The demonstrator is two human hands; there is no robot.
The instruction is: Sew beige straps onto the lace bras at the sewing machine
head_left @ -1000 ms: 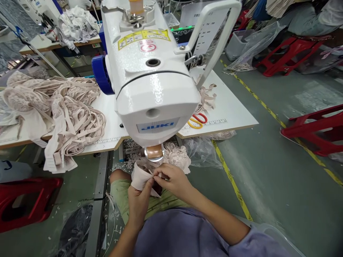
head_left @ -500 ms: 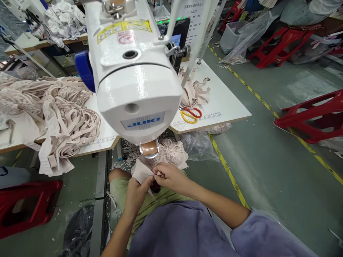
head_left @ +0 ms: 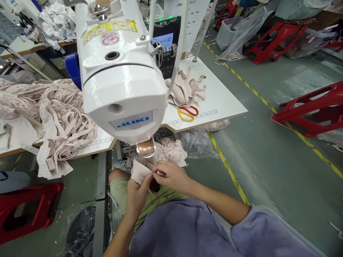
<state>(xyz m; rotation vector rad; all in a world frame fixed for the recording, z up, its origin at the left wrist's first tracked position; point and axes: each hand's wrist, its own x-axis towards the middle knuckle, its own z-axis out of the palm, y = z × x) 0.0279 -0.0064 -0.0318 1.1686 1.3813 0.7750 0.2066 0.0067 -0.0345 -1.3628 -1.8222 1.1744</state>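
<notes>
My left hand (head_left: pixel 137 194) and my right hand (head_left: pixel 171 175) are both pinched on a pale beige fabric piece (head_left: pixel 139 170) held over my lap, just below the head of the white JUKI sewing machine (head_left: pixel 120 82). The fingertips of the two hands meet at the fabric's edge. A lace garment (head_left: pixel 171 151) lies right behind the hands. A brown-taped metal part (head_left: pixel 146 148) hangs under the machine's head, just above the fabric.
A heap of beige straps and lace (head_left: pixel 50 114) covers the white table (head_left: pixel 219 103) at the left. Red and yellow scissors (head_left: pixel 186 112) and more straps (head_left: pixel 186 91) lie right of the machine. Red stools (head_left: pixel 311 110) stand on the floor; another (head_left: pixel 24 208) at left.
The view has shifted, so the machine now sits further left and the control panel shows. Both hands stay pinched on the fabric in nearly the same place.
</notes>
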